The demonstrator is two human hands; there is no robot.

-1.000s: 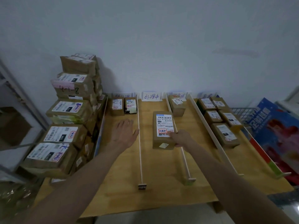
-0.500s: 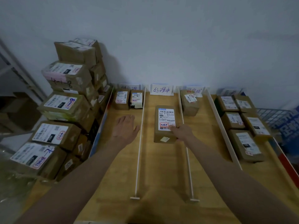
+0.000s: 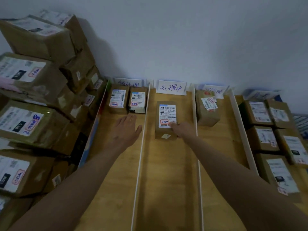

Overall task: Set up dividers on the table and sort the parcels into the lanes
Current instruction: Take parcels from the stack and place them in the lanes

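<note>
brown parcel (image 3: 165,120) has slid deeper up the middle lane of the table (image 3: 168,180) — right hand (image 3: 182,130) fingers still gripping its near corner; left hand (image 3: 125,129) stays flat, fingers spread — placement nearly done.

I am viewing a parcel sorting station: stacked labelled cartons (image 3: 31,77), a wooden table (image 3: 168,180) split by white dividers (image 3: 140,155), handwritten lane signs (image 3: 171,87).
</note>
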